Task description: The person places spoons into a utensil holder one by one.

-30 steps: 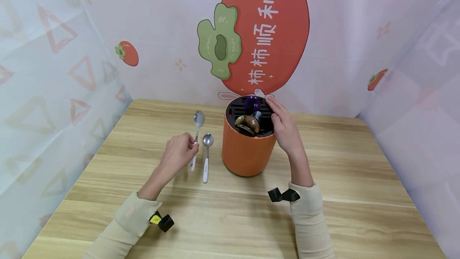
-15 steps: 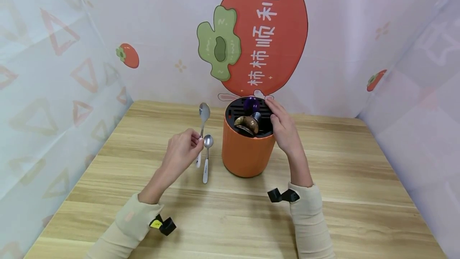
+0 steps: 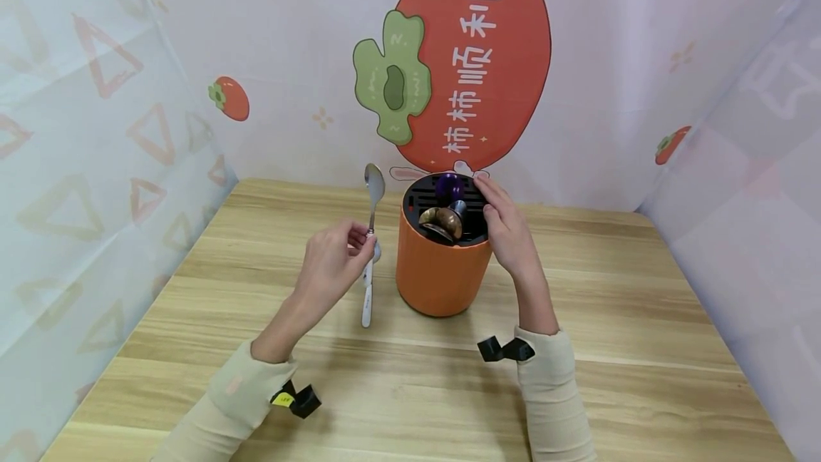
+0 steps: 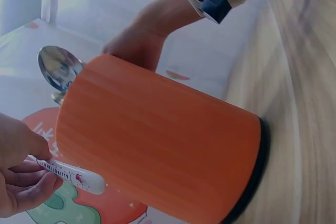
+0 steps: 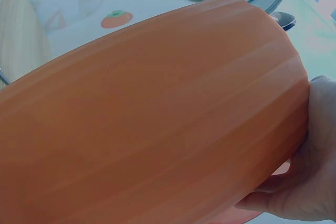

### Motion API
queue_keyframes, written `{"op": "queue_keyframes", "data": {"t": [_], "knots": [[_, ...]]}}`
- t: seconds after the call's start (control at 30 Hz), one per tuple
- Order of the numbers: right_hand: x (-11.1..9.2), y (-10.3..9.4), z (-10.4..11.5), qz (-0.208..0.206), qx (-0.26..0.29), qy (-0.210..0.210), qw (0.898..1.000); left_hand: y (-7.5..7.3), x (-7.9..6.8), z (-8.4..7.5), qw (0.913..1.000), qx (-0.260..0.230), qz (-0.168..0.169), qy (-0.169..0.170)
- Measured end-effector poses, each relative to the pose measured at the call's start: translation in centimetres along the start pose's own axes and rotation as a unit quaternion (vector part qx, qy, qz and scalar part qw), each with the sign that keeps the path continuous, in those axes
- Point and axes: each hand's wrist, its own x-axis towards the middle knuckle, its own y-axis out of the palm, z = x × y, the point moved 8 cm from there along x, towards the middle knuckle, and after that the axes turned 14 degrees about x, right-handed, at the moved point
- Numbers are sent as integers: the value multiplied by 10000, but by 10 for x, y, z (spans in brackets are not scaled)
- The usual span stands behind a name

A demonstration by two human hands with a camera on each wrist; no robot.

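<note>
Between thumb and fingertips my left hand (image 3: 333,252) pinches a spoon (image 3: 375,184), its metal bowl pointing up and its white handle down. The left wrist view shows the printed end of that handle (image 4: 86,180) in front of the orange utensil holder (image 4: 157,135). On the table lies a second white-handled spoon (image 3: 367,311), its bowl partly hidden behind the held one. My right hand (image 3: 511,234) rests against the holder's right side, fingers stretched along its black slotted top. A brown-gold reflective utensil head (image 3: 442,221) and a purple one (image 3: 450,186) stick out of the slots.
The holder stands on a wooden table (image 3: 609,291), near its back edge. Behind it hangs a white backdrop (image 3: 288,41) with printed fruit, and patterned sheets close off both sides. A black camera (image 3: 304,401) sits on the left wrist and another (image 3: 505,349) on the right.
My left hand has moved right and lifted its spoon higher, so the spoon now overlaps the one lying on the table. The right hand and the holder have stayed put.
</note>
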Motion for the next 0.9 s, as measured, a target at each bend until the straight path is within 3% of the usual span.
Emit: {"op": "queue_keyframes", "data": {"t": [0.4, 0.73, 0.9], "knots": [[0, 0, -2, 0, 16, -7, 10000, -20, 16, -35, 9949, -389, -693, 622], [1, -1, -1, -34, -29, -19, 10000, -41, 28, -58, 9768, -729, -1541, 1300], [1, -1, -3, -48, -28, -21, 10000, -47, 37, -69, 9714, -828, -1693, 1442]]}}
